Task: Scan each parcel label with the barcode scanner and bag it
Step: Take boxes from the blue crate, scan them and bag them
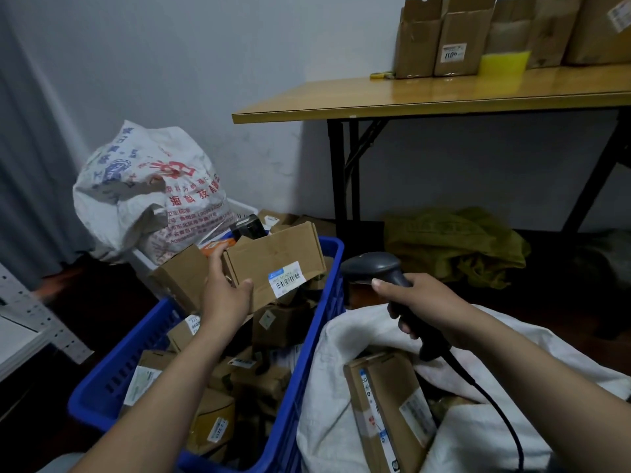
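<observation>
Parcel sorting room: crate point(317, 329) of labelled cartons, woven sacks point(143, 199).

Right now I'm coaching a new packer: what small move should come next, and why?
Probably tilt the scanner toward the label on the box. The left hand holds that box over the blue crate, barcode uncovered, while the right hand grips the scanner beside it, not clearly aimed at the label.

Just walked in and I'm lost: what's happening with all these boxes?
A person is scanning parcels. The left hand holds a cardboard box above the blue crate, its label showing, while the right hand grips the scanner beside it. Another parcel lies in the white sack.
</observation>
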